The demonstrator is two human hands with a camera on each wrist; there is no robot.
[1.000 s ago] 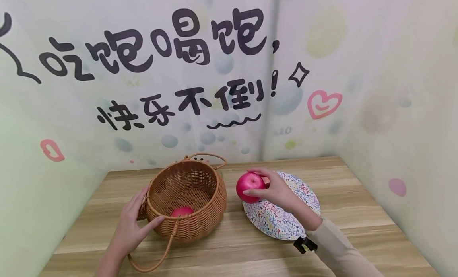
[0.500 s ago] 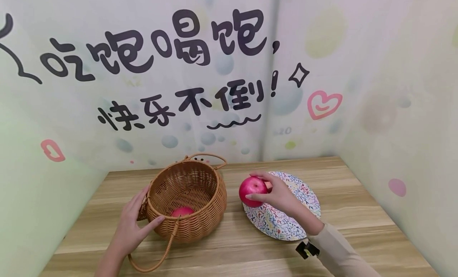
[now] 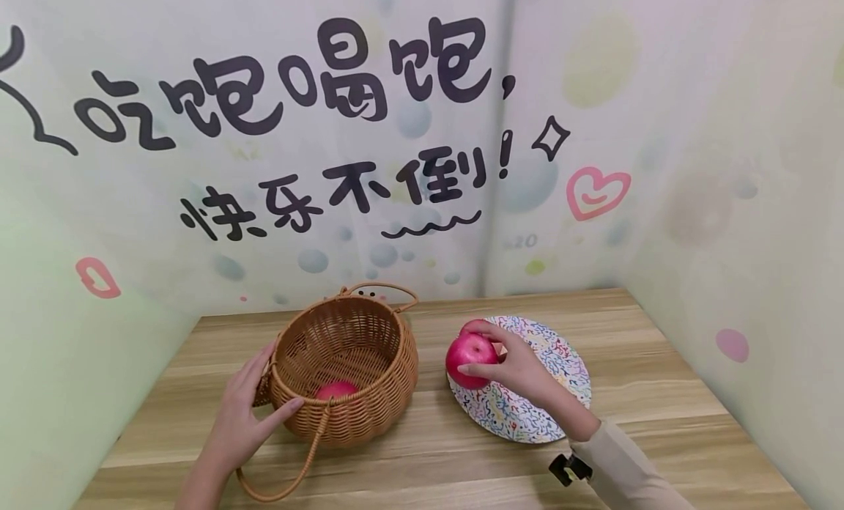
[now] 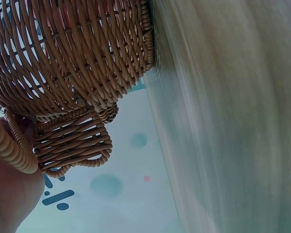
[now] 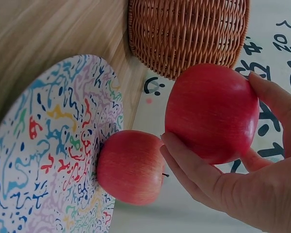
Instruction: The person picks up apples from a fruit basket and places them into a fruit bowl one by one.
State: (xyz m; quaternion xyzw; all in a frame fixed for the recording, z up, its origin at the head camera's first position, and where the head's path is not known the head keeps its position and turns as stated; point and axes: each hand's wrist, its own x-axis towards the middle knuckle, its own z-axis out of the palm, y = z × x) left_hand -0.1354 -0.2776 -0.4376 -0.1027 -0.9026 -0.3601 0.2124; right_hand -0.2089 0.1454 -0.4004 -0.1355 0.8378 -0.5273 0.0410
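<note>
My right hand (image 3: 521, 367) holds a red apple (image 3: 472, 360) between thumb and fingers, just above the left part of the round plate (image 3: 521, 422). In the right wrist view a second apple (image 5: 131, 167) rests on that plate, its stem showing; the head view leaves it mostly hidden behind the held apple and hand. A brown wicker basket (image 3: 369, 418) stands to the left, with one red fruit (image 3: 337, 390) inside, partly covered by the near rim. My left hand (image 3: 240, 415) rests against the basket's left side, fingers extended and thumb along the rim.
One basket handle (image 3: 290, 488) droops toward the front over the wooden table (image 3: 448, 466); the other rises at the back. A patterned wall (image 3: 422, 261) with black lettering closes off the table's far edge.
My right hand has shifted slightly right and nearer with the apple, bringing a bit of red into view behind it. The left hand and basket stay put.
</note>
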